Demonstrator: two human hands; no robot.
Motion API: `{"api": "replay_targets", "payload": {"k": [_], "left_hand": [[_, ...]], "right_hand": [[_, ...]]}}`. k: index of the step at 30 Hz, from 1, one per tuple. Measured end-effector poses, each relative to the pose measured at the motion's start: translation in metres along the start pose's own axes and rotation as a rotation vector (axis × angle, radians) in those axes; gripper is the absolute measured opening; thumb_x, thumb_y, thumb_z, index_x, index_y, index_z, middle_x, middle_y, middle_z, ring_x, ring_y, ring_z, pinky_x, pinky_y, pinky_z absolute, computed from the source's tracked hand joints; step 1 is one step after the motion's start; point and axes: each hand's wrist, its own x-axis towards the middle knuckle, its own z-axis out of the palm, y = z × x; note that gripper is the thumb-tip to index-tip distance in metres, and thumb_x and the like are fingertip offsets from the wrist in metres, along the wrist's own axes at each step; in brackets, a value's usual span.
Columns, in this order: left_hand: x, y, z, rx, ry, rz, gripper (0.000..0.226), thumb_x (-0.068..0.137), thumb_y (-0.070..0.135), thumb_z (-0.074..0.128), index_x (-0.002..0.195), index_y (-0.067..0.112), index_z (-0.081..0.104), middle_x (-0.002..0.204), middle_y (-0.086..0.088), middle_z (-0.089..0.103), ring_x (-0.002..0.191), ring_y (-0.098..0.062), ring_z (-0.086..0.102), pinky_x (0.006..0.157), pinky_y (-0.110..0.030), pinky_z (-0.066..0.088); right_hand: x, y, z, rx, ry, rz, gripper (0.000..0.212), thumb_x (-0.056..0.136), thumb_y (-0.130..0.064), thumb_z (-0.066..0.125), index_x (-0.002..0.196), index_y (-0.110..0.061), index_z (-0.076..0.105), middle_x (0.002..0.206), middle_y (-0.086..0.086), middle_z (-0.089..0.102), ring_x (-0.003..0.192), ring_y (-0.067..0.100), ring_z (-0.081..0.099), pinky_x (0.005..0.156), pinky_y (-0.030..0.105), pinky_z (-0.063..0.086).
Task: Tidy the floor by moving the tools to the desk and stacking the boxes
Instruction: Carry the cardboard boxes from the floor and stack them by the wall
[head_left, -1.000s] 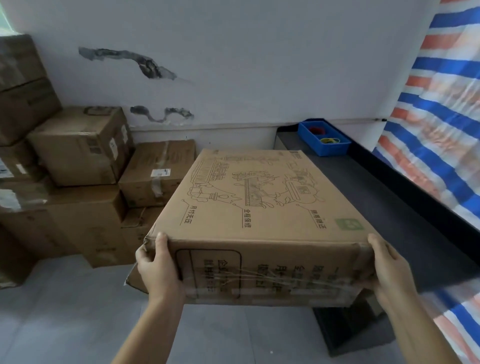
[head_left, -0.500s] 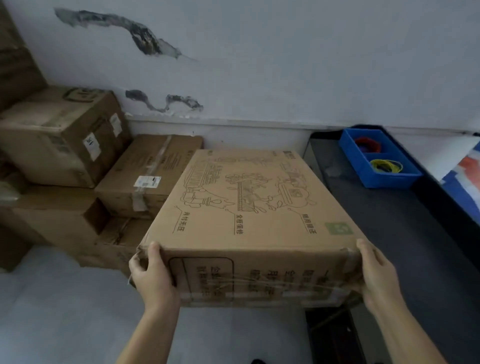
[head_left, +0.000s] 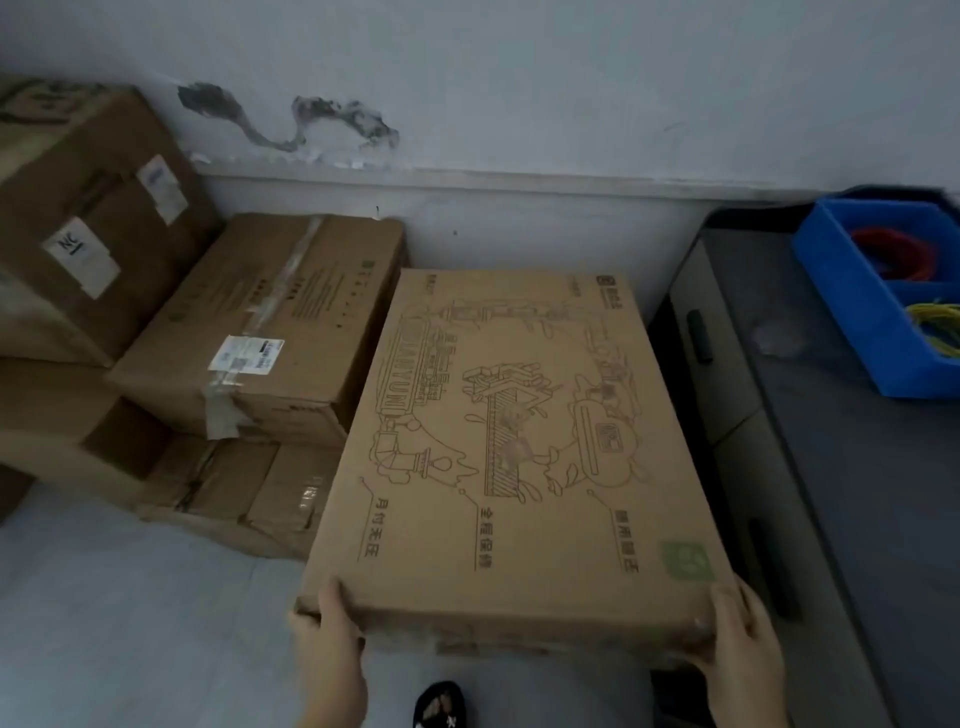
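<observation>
At the bottom centre of the frame a dark shoe (head_left: 439, 705) shows on the pale floor (head_left: 130, 613). Just above it, the left hand (head_left: 327, 647) grips the near left corner of a flat printed cardboard box (head_left: 511, 452), thumb lying on the top face. The right hand (head_left: 745, 647) grips the near right corner the same way (thumb up over the edge, the other fingers hidden beneath). The box fills the middle of the frame, its far end reaching toward the wall (head_left: 519, 78); whether it rests on anything cannot be told.

To its right runs the dark desk (head_left: 857, 493), with drawer fronts facing the box. On the desk at the upper right sits a blue bin (head_left: 857, 306) holding red and yellow coils.

Left of the held box, a taped box with a white label (head_left: 270, 332) lies on a lower crumpled box (head_left: 234, 493). Farther left, at the upper left of the frame, a bigger carton (head_left: 88, 208) sits on another against the scuffed wall.
</observation>
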Motion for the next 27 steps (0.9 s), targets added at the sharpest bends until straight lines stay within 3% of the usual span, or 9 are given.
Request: {"api": "replay_targets", "payload": {"k": [3,6,9,13,18,23,27], "left_hand": [[0.024,0.003,0.024,0.037,-0.038,-0.059,0.049,0.097,0.033,0.045,0.137,0.009,0.029,0.142,-0.011,0.037,0.127,-0.035,0.039,0.097,-0.054,0.038],[0.056,0.017,0.051,0.023,-0.125,-0.112,0.051,0.098,0.033,0.045,0.143,0.024,0.024,0.148,-0.005,0.031,0.133,-0.034,0.033,0.099,-0.064,0.036],[0.085,0.037,0.075,-0.018,-0.175,-0.107,0.056,0.098,0.025,0.047,0.145,0.033,0.016,0.149,-0.006,0.027,0.132,-0.037,0.034,0.094,-0.065,0.041],[0.109,0.057,0.102,-0.011,-0.223,-0.037,0.060,0.098,0.018,0.046,0.146,0.031,0.012,0.145,-0.010,0.033,0.125,-0.033,0.043,0.093,-0.058,0.045],[0.111,0.051,0.114,0.033,-0.218,0.051,0.056,0.100,0.020,0.041,0.147,0.024,0.009,0.121,0.000,0.034,0.117,-0.024,0.042,0.094,-0.053,0.045],[0.107,0.060,0.102,0.140,-0.236,0.006,0.063,0.099,0.021,0.045,0.148,0.025,0.006,0.141,-0.007,0.035,0.125,-0.032,0.041,0.095,-0.054,0.045],[0.091,0.078,0.083,0.261,-0.240,0.013,0.070,0.096,0.017,0.049,0.149,0.026,0.005,0.149,-0.013,0.029,0.128,-0.036,0.038,0.092,-0.050,0.045]], "right_hand": [[0.022,0.011,0.023,0.014,-0.032,-0.032,0.031,0.093,-0.027,0.056,0.124,-0.022,0.054,0.124,0.016,0.056,0.095,0.036,0.058,0.062,0.047,0.054],[0.043,0.014,0.053,0.011,-0.082,-0.033,0.053,0.082,-0.051,0.063,0.126,-0.025,0.052,0.120,0.012,0.060,0.091,0.030,0.059,0.073,0.049,0.054],[0.062,0.014,0.084,0.004,-0.156,-0.029,0.042,0.093,-0.035,0.055,0.133,-0.025,0.049,0.123,0.009,0.059,0.100,0.027,0.060,0.084,0.051,0.052],[0.085,0.009,0.125,-0.039,-0.192,-0.062,0.037,0.096,-0.029,0.050,0.132,-0.022,0.052,0.114,0.006,0.063,0.094,0.022,0.062,0.069,0.037,0.058],[0.101,0.014,0.134,-0.085,-0.190,-0.059,0.042,0.097,-0.032,0.047,0.138,-0.021,0.047,0.123,0.007,0.059,0.100,0.020,0.060,0.086,0.045,0.051],[0.095,0.005,0.126,-0.257,-0.235,-0.052,0.048,0.095,-0.041,0.048,0.141,-0.028,0.041,0.134,0.006,0.054,0.115,0.024,0.055,0.099,0.049,0.046],[0.072,-0.014,0.117,-0.472,-0.289,-0.099,0.070,0.095,-0.036,0.052,0.151,-0.026,0.012,0.153,0.005,0.028,0.136,0.024,0.034,0.113,0.040,0.028]]}}
